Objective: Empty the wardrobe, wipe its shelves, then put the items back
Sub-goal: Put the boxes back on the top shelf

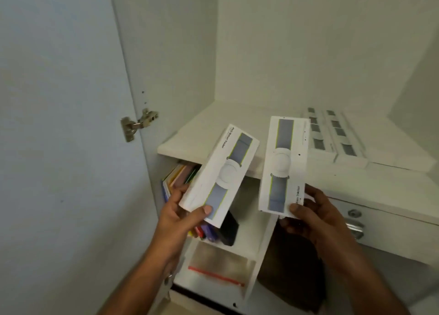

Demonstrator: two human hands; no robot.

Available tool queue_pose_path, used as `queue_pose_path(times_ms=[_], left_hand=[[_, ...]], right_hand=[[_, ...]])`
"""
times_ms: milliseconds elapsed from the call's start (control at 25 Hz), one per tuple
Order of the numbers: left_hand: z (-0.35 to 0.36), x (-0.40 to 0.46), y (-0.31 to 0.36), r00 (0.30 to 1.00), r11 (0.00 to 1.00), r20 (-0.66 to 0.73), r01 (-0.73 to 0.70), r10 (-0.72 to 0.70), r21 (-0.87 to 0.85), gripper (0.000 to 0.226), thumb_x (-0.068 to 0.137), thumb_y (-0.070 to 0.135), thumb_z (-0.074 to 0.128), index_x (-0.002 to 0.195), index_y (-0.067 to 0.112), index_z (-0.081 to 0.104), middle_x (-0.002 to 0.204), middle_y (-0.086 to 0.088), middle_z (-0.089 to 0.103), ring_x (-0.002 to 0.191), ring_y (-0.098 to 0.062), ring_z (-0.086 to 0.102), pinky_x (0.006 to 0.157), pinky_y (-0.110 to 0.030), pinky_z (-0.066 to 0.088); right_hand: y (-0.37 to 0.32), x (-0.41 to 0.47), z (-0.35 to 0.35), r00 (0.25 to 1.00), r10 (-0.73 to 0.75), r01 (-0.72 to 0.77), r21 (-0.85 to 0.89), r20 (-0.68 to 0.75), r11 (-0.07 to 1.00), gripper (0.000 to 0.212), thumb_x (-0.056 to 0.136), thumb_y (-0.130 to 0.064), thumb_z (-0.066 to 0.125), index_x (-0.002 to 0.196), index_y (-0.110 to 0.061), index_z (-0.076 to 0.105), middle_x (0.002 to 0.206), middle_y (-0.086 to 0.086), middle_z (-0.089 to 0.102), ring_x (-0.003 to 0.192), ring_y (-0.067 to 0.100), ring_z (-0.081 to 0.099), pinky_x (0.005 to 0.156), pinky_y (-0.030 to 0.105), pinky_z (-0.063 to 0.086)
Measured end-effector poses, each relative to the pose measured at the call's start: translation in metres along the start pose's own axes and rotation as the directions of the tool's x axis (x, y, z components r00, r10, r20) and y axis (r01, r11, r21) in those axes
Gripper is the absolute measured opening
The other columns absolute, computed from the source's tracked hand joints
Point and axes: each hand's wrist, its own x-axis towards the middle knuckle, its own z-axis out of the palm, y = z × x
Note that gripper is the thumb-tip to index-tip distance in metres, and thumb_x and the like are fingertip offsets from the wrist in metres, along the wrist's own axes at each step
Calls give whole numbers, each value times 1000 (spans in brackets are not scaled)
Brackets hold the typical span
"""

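Observation:
I face an open white wardrobe with a shelf (190, 136) at chest height. My left hand (180, 210) grips a long white motion tracker box (221, 174) by its lower end, tilted to the right. My right hand (311, 215) holds a second matching box (283, 165) by its bottom end, nearly upright. Both boxes hang in front of the shelf's front edge. Several more of the same white boxes (337, 136) lie side by side on the right part of the shelf.
The wardrobe door (59, 124) stands open at the left on a metal hinge (137, 124). Below the shelf are coloured books (180, 176), a dark object (229, 229), a clear pouch with a red zip (216, 274) and a brown item (292, 267). A drawer front with a metal lock (355, 222) is at the right.

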Motion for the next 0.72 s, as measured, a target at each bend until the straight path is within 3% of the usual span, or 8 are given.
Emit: queue_pose_path(times_ms=[80, 160, 240, 360, 520, 640, 720], left_hand=[[3, 34, 11, 1000, 1000, -16, -17, 17, -8, 72, 61, 8, 88, 127, 11, 58, 118, -14, 71, 92, -20, 70, 70, -31, 59], [14, 71, 25, 1000, 1000, -27, -6, 6, -10, 68, 60, 19, 89, 122, 17, 61, 108, -12, 74, 91, -22, 71, 76, -38, 60], [28, 109, 37, 999, 999, -44, -2, 4, 42, 48, 70, 24, 86, 111, 24, 63, 91, -4, 77, 82, -20, 71, 79, -42, 56], [51, 170, 50, 997, 983, -51, -46, 55, 177, 23, 88, 28, 74, 107, 24, 62, 76, 3, 75, 77, -17, 67, 72, -35, 54], [84, 253, 62, 998, 946, 21, -64, 60, 317, 31, 86, 38, 76, 99, 12, 67, 81, -4, 71, 71, -18, 66, 67, -30, 55], [111, 307, 51, 997, 886, 22, -77, 75, 458, 39, 84, 41, 78, 98, 5, 70, 70, 1, 67, 58, -11, 61, 53, -22, 46], [131, 334, 34, 997, 853, -9, -61, 77, 518, 40, 83, 41, 79, 96, 5, 70, 74, -3, 65, 63, -15, 58, 53, -23, 43]], right_hand=[[-8, 10, -14, 994, -19, 18, -5, -105, 1000, 44, 87, -12, 66, 128, -23, 56, 103, 9, 75, 78, 35, 72, 73, 43, 57], [-15, 22, -31, 985, -31, 25, -38, -168, 999, 41, 91, -11, 65, 129, -21, 55, 100, 12, 74, 75, 34, 71, 66, 37, 57], [-24, 38, -45, 979, -37, 22, -73, -202, 997, 41, 92, -13, 64, 131, -18, 54, 95, 13, 74, 71, 32, 70, 60, 31, 57], [-34, 67, -61, 972, -38, 14, -103, -234, 995, 38, 93, -16, 65, 129, -19, 56, 85, 11, 75, 66, 28, 70, 59, 30, 57], [-44, 110, -62, 985, -11, -4, -85, -172, 996, 38, 94, -24, 65, 130, -29, 54, 84, 12, 75, 68, 30, 71, 63, 34, 57], [-46, 142, -56, 992, 64, -67, -19, -106, 998, 32, 95, -28, 65, 126, -25, 55, 83, 13, 75, 68, 31, 71, 62, 35, 59], [-43, 159, -53, 991, 93, -99, -57, -101, 993, 31, 95, -31, 65, 123, -23, 55, 83, 10, 76, 71, 31, 74, 67, 37, 61]])
